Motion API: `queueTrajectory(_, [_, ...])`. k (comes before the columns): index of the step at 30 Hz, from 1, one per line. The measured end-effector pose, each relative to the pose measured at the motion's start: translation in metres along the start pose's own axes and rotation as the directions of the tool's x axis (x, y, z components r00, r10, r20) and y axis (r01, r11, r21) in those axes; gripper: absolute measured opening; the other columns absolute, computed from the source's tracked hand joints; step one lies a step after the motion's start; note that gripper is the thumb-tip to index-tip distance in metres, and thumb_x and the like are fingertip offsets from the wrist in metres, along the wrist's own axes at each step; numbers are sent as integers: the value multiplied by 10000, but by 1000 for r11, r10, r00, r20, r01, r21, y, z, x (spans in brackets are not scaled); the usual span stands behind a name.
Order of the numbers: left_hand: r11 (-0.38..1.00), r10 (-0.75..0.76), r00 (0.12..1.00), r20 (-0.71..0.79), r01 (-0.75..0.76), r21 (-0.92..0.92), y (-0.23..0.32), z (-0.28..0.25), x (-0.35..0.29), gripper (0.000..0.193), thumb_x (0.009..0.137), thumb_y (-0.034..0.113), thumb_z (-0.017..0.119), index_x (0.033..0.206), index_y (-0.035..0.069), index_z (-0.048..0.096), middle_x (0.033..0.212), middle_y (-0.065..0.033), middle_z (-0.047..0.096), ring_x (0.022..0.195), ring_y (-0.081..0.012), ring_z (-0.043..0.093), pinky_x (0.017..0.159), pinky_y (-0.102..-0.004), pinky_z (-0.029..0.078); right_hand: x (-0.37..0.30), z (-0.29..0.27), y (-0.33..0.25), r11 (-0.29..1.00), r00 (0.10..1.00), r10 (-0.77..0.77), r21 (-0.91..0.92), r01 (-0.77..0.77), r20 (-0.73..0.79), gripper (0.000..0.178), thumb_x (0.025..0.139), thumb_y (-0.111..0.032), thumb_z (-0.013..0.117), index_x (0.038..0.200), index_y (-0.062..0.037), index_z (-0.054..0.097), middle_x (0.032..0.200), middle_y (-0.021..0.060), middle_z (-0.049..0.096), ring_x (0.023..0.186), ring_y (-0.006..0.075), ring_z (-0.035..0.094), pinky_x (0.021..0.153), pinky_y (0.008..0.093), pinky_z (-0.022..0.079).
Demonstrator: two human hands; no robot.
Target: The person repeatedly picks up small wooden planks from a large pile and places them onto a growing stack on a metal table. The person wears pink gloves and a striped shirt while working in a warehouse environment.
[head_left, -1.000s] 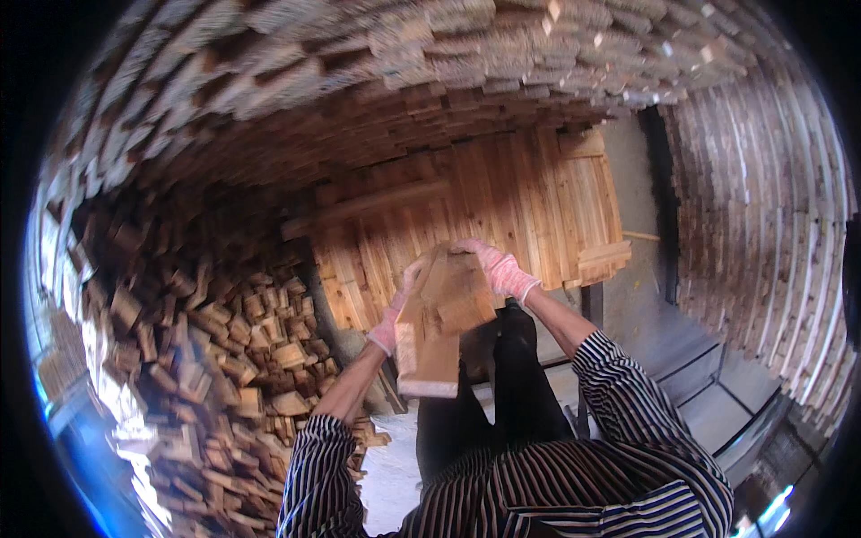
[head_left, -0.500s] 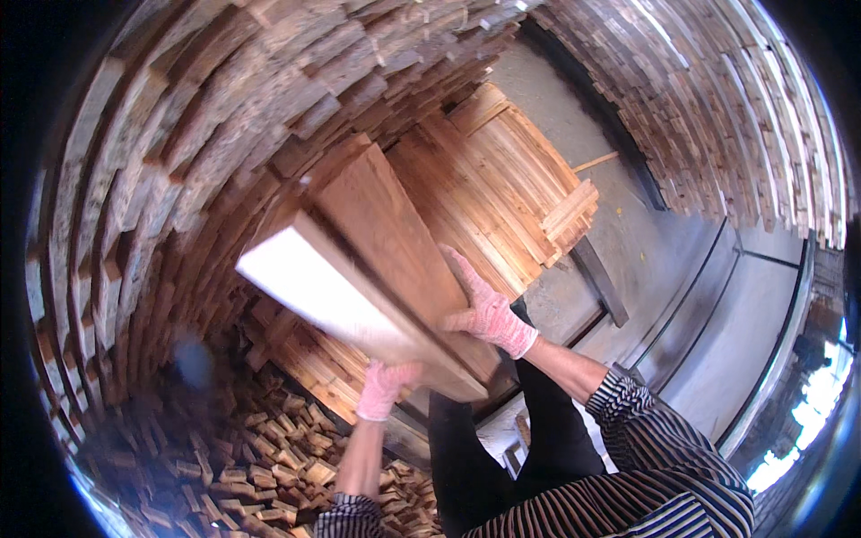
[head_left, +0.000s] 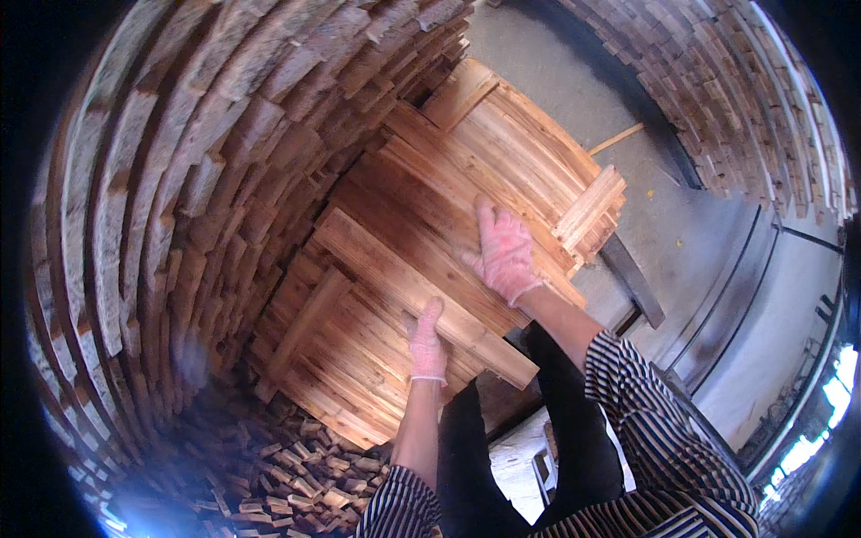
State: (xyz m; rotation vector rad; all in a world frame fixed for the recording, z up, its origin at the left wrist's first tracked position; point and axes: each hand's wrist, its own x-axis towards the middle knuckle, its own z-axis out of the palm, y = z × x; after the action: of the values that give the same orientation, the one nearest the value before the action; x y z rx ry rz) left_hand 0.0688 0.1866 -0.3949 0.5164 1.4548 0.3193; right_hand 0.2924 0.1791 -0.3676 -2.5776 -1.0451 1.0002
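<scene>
My right hand (head_left: 504,251), in a pink knitted glove, rests on a wide brown board with its fingers stretched and apart. My left hand (head_left: 428,345), gloved alike, touches the near-left side of a thick wooden plank (head_left: 421,291), fingers extended against it. That plank lies diagonally across a stack of boards (head_left: 345,377), one end toward my legs. Between the plank and my right hand, darker boards (head_left: 395,202) lie side by side. A short crosspiece (head_left: 309,318) sits on the stack left of my left hand.
A tall wall of stacked timber (head_left: 206,170) curves along the left. Another timber stack (head_left: 691,99) stands at the far right. Loose offcuts (head_left: 300,475) heap at lower left. A short wood block (head_left: 590,208) lies on the far boards, beside a dark beam (head_left: 632,278) on the floor.
The boards both hands held up in the air now lie flat on the stack. My right hand has moved onto the board's top, my left to the plank's side.
</scene>
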Motion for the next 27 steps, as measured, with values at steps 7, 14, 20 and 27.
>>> queueTrajectory(7, [991, -27, 999, -18, 29, 133, -2, 27, 22, 1254, 767, 561, 813, 1625, -48, 130, 1613, -205, 343, 1458, -331, 359, 1209, -430, 285, 1, 33, 38, 952, 978, -156, -285, 110, -142, 898, 781, -401, 801, 1550, -215, 375, 1485, 219, 461, 1355, 374, 470, 1065, 548, 403])
queueTrajectory(14, [966, -122, 992, 16, 115, 231, -10, 8, 34, 1358, 725, 700, 761, 1650, 1, 54, 1685, -180, 246, 1533, -331, 249, 1235, -496, 214, 44, -46, 88, 973, 970, -211, 71, 220, -118, 746, 758, -237, 782, 1452, -176, 517, 1351, 203, 554, 1201, 410, 580, 1030, 459, 493])
queueTrajectory(20, [975, -108, 992, 72, 91, 203, -6, 15, 37, 1265, 761, 616, 791, 1642, 0, 126, 1685, -168, 231, 1532, -310, 237, 1251, -472, 176, 125, -55, 154, 926, 844, -354, -29, 375, -402, 609, 826, -151, 714, 1416, -120, 568, 1430, 236, 533, 1234, 445, 560, 1087, 434, 473])
queueTrajectory(27, [993, -95, 993, 69, 89, 83, 9, 34, 17, 941, 833, 485, 792, 1542, 2, 404, 1569, -139, 434, 1457, -272, 369, 1242, -413, 230, 43, -34, 65, 985, 980, -171, -20, 170, -102, 710, 852, -331, 730, 1502, -199, 476, 1505, 218, 442, 1332, 409, 471, 1046, 550, 437])
